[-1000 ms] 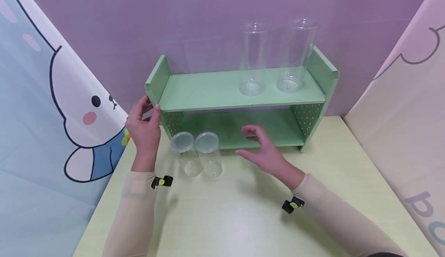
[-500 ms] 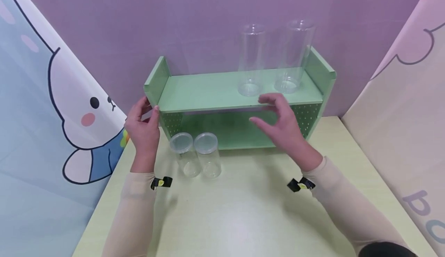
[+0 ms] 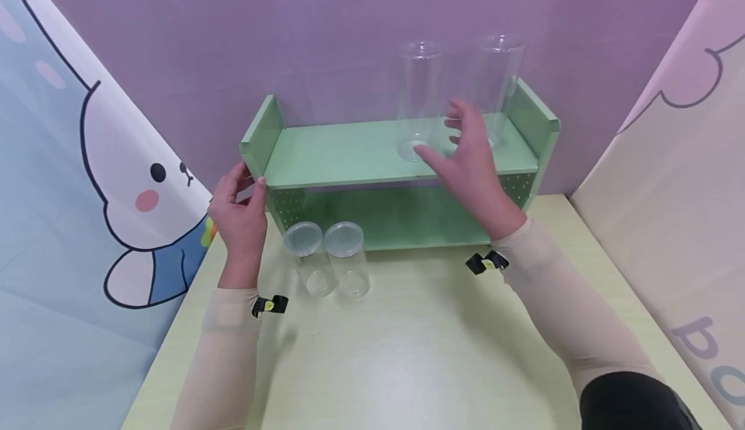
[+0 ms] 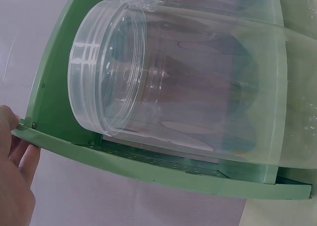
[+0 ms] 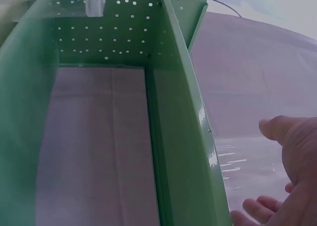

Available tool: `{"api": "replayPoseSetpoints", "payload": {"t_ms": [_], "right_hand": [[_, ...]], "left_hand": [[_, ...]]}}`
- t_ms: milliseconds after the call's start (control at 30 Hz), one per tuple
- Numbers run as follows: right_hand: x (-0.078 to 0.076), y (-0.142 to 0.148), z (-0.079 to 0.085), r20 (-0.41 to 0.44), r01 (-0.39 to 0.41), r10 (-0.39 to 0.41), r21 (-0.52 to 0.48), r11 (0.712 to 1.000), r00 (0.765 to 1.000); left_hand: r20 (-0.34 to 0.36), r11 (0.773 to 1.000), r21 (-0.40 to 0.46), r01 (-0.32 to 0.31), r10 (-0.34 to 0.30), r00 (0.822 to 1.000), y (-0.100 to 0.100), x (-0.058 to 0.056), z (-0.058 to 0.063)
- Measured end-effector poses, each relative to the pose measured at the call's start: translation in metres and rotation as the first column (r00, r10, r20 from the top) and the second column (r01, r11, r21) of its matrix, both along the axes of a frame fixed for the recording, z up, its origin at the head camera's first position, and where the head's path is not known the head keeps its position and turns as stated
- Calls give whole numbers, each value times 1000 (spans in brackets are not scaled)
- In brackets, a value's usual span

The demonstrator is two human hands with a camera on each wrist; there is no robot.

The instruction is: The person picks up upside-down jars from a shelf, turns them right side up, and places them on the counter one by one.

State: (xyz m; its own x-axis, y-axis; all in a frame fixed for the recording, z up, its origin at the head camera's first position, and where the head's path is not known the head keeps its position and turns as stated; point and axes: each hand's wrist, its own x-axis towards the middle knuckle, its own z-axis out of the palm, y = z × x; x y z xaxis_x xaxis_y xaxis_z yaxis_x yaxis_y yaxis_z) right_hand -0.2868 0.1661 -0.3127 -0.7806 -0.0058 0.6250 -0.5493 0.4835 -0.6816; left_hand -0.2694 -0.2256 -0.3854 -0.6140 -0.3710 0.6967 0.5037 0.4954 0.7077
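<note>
Ideally, the right hand (image 3: 465, 161), thumb and fingers spread, should settle low and gently round the leftmost tall jar (image 3: 420, 90) on the green rack (image 3: 332, 152) (left hand (image 3: 240, 213) pinching its side panel)

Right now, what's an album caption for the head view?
Left hand grips a shelf, right hand open by two upper jars; two lower jars stand on the table.
</note>
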Motion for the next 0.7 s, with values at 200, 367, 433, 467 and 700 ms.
{"api": "replayPoseSetpoints", "payload": {"t_ms": [200,367,433,467,700], "right_hand": [[-15,-7,6,74,32,-32,9,999,997],[-25,-11,13,155,37,-35,-9,999,987],[-29,-12,15,182,27,-22,-26,999,983],[-30,-13,15,192,23,-16,-35,999,981],[-35,-15,16,213,2,12,-65,998,977]], "left_hand": [[22,1000,4,-24,24,999,0,-4,-2],[24,1000,5,-23,23,999,0,-4,-1],[20,1000,0,-19,19,1000,0,-4,0],[19,1000,-1,-15,15,1000,0,-3,1],[1,1000,-1,11,-11,1000,-1,0,0]]}}
